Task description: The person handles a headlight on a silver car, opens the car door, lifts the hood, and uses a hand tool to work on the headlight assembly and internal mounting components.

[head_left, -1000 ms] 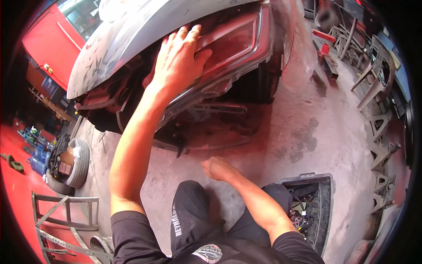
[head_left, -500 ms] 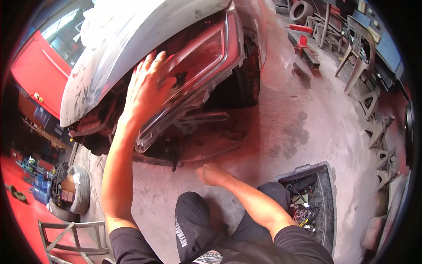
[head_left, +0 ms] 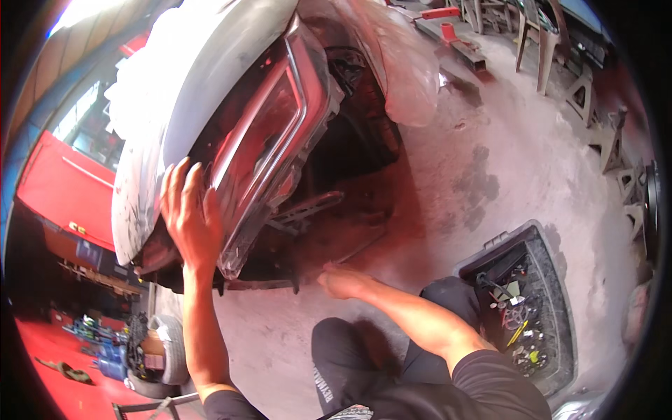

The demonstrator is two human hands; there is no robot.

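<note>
A car headlight [head_left: 269, 150] with a clear lens sits slanted in the front corner of a car, under the edge of its grey hood [head_left: 203, 91]. My left hand [head_left: 192, 220] is open, fingers spread, at the lower inner part of the headlight beside the hood edge; firm contact cannot be made out. Below the headlight is the dark opened front of the car [head_left: 325, 238], its bumper area bare. My right hand [head_left: 344, 282] is closed low by that dark lower edge. Whatever its fingers hold, if anything, is hidden.
A black tub [head_left: 560, 308] of small parts and wires stands by my right knee. Translucent sheeting [head_left: 409, 77] covers the fender. Stands and a plastic chair [head_left: 542, 45] line the right side; a tyre [head_left: 173, 350] and blue bottles lie left. A red car [head_left: 70, 189] stands behind.
My view has turned, so the car appears more upright. My left hand has slid down along the headlight toward its lower inner end. My right hand stays low and closed.
</note>
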